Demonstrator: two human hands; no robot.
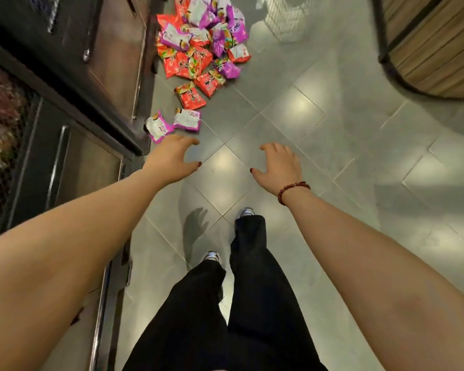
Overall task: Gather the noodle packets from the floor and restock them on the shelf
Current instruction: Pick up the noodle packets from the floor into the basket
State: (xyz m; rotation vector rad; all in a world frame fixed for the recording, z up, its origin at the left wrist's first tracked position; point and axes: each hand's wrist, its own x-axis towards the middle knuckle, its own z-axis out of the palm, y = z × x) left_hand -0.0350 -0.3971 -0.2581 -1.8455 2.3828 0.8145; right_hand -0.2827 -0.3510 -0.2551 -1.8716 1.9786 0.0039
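Noodle packets [198, 62] lie on the floor [332, 145]; none lifted yet.
Both hands are empty with fingers spread: left hand [172, 156] near two purple packets [187, 119] at the floor's edge beside the shelf unit [113, 84], right hand [277, 164] over bare tile. Recommended: take the nearest pair first, then the lone red packet [190, 95], then the main heap [206, 30]; stack flat before lifting.

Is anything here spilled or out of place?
Yes. Red and purple plastic noodle packets lie heaped on the grey tiled floor beside the dark shelf unit; two purple ones lie apart near the left hand.
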